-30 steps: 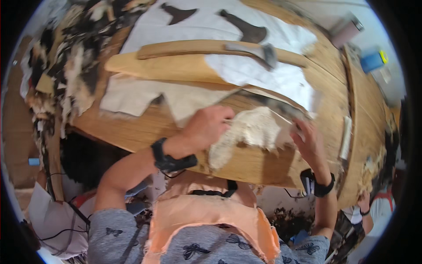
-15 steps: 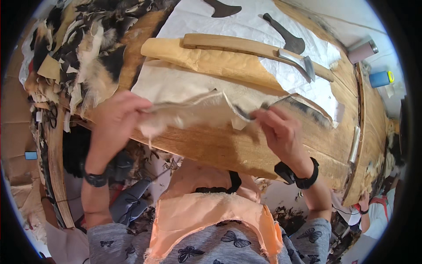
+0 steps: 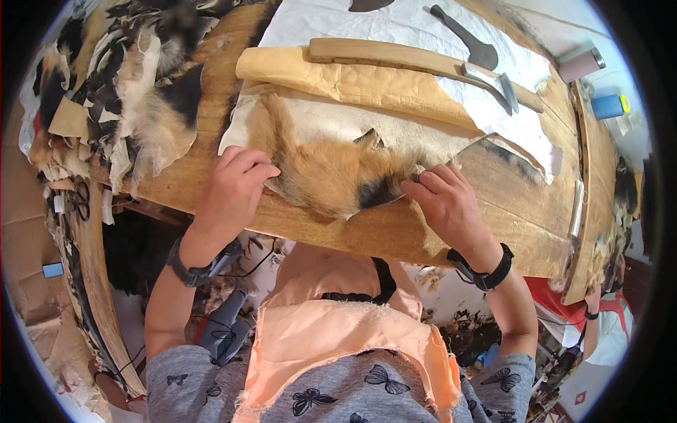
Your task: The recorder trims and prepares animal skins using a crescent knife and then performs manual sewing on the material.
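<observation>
A tan fur piece with dark patches (image 3: 331, 176) lies fur side up across a cream hide (image 3: 338, 123) at the table's near side. My left hand (image 3: 236, 194) is closed on its left edge, and my right hand (image 3: 444, 204) grips its right end. Just beyond are folded brown paper (image 3: 289, 74), a white sheet (image 3: 352, 21), a wooden bar (image 3: 395, 56) with a metal-bladed tool (image 3: 504, 92) on it, and a dark curved blade (image 3: 479, 53).
Fur scraps (image 3: 151, 127) pile at the left of the wooden table (image 3: 522, 233), with scissors (image 3: 83, 201) below. A pink cylinder (image 3: 582, 63) and blue container (image 3: 610, 106) stand at the right rear. Another person's arm (image 3: 589, 324) shows at the lower right.
The piece has been turned over from its pale side to show tan fur, and now rests on the cream hide. Both hands first moved left, and the left then shifted back rightward.
</observation>
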A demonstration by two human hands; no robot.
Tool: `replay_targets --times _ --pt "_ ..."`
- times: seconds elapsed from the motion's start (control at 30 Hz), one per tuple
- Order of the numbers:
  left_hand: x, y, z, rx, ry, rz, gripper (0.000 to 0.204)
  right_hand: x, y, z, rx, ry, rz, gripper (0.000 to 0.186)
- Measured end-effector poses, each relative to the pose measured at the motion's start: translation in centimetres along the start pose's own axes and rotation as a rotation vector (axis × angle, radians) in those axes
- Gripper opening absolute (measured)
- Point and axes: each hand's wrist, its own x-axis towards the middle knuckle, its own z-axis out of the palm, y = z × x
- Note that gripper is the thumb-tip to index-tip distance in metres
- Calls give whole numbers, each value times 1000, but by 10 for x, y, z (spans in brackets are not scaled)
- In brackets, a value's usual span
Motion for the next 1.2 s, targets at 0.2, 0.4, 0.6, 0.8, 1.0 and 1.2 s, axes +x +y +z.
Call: replay_targets --times 0.2,0.4,0.6,0.8,1.0,1.2 --pt "-8 34 2 -42 1 -109 38 4 12 4 156 2 40 18" --pt "-6 58 34 -59 71 -94 44 9 20 5 323 48 113 10" --pt "-1 51 43 -6 186 -49 33 10 25 5 363 27 92 8" --pt "11 27 25 -189 34 -19 23 6 26 3 379 12 96 6" --pt "45 27 -30 -223 -80 -43 8 12 6 -20 434 136 214 4" --pt "94 24 -79 31 -264 220 5 6 -34 -24 702 79 323 5"
